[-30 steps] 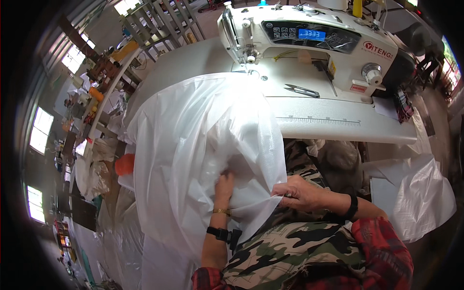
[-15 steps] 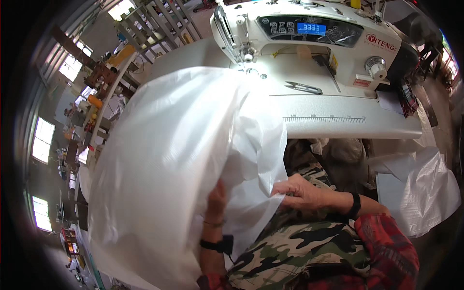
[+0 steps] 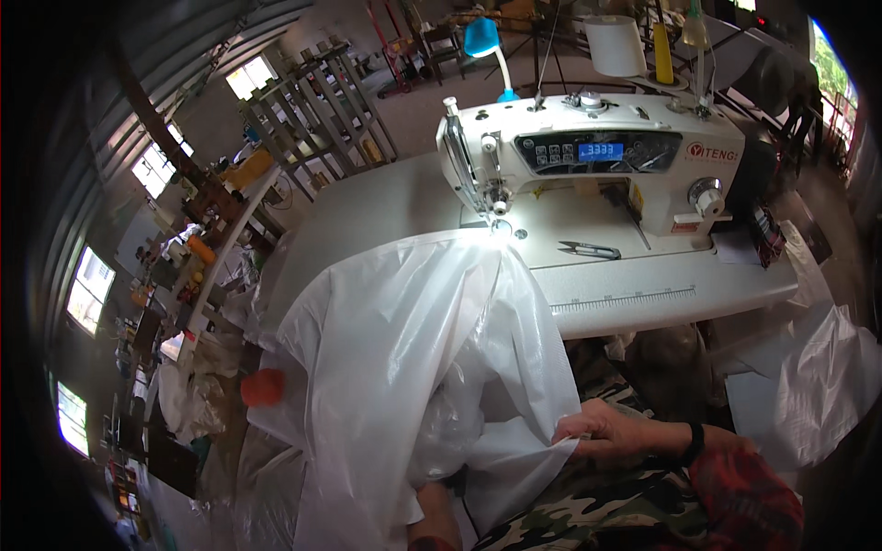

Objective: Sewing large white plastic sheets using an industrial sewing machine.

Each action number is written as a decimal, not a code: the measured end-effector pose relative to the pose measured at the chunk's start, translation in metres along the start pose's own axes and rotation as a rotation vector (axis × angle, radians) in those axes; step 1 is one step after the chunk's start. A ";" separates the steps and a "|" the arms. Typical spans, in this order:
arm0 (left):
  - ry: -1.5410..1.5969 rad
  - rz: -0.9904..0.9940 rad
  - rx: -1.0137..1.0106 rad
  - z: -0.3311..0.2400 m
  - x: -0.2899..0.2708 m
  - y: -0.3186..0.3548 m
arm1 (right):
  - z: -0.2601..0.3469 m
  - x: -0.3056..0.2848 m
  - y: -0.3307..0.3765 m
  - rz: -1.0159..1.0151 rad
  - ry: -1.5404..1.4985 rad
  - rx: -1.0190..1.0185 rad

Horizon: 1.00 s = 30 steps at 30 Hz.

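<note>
A large sheet of thin white plastic film (image 3: 386, 367) drapes from the sewing machine table (image 3: 367, 207) down over my lap. My right hand (image 3: 602, 432) pinches the film's lower right edge near my camouflage trousers. My left hand is pushed up under the film, and only the forearm (image 3: 434, 514) shows below it, so its grip is hidden. The film's top edge lies close to the needle of the white sewing machine (image 3: 597, 156).
Small thread snips (image 3: 588, 249) lie on the machine bed. More white film (image 3: 822, 386) hangs at the right. Thread cones (image 3: 616, 44) stand behind the machine. Shelves and cluttered benches (image 3: 211, 211) fill the left side, with an orange object (image 3: 264, 387) below.
The film, lifted high and spread wide half a second ago, has dropped back onto the table and lap. My right hand stays on its edge, and the view has tilted up toward the machine.
</note>
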<state>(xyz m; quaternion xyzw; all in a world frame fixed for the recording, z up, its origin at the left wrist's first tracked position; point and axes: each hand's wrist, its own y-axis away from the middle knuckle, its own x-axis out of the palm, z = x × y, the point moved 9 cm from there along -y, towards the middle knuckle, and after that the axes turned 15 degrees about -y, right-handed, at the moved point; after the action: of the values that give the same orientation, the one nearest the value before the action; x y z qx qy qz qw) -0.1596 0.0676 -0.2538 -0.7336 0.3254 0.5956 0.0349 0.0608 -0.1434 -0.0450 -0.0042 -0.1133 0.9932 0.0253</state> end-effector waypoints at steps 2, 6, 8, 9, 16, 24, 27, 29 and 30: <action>0.030 0.079 -0.081 0.013 0.006 -0.007 | 0.004 0.000 0.002 0.006 0.032 0.015; 0.072 0.202 -0.172 0.031 0.019 -0.012 | 0.008 -0.005 0.006 -0.024 0.033 0.052; 0.092 0.205 -0.170 0.028 0.017 -0.017 | 0.010 -0.006 0.008 -0.047 -0.008 0.007; 0.098 0.199 -0.163 0.020 0.010 -0.015 | 0.010 -0.005 0.008 -0.047 0.002 0.004; -0.202 0.025 -0.075 -0.063 -0.044 0.019 | 0.009 -0.003 0.009 -0.080 -0.069 0.092; 0.149 -0.229 0.047 -0.087 -0.051 -0.012 | 0.006 -0.007 0.017 -0.138 -0.114 0.098; 0.163 -0.259 0.063 -0.092 -0.054 -0.026 | 0.004 -0.006 0.016 -0.109 -0.126 0.097; 0.166 -0.275 0.076 -0.096 -0.053 -0.035 | 0.008 -0.007 0.013 -0.108 -0.096 0.080; 0.167 -0.281 0.082 -0.098 -0.055 -0.040 | 0.006 -0.008 0.014 -0.115 -0.098 0.078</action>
<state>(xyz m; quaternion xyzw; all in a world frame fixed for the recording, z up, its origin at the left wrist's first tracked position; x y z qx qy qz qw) -0.0599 0.0799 -0.1892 -0.8167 0.2454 0.5080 0.1209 0.0684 -0.1588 -0.0419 0.0517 -0.0756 0.9928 0.0771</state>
